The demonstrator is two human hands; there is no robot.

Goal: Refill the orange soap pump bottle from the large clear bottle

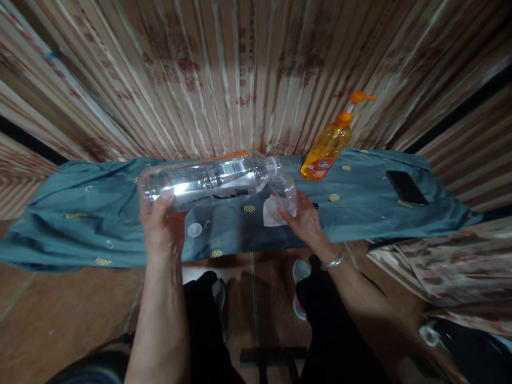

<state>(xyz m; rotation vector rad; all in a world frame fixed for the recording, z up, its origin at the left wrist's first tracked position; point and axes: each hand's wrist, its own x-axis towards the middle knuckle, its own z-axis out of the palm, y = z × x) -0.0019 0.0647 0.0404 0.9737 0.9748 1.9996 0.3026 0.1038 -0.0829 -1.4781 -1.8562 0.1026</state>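
My left hand (162,213) is wrapped round the base end of a large clear plastic bottle (200,178) with a silvery, orange-edged label. The bottle lies almost level in the air, its open neck pointing right. That neck meets the top of a small clear plastic container (285,191), in the closed fingers of my right hand (302,216); whether the two touch, I cannot tell. Beneath the container is a piece of white paper or tissue (274,213). A round white cap (194,230) rests on the cloth near my left wrist.
A blue-green patterned cloth (108,224) covers the narrow table. At the back right stands a pump bottle (326,149) of orange liquid with an orange pump. A black phone (407,188) lies at the right end. Pleated curtain (224,80) hangs close behind.
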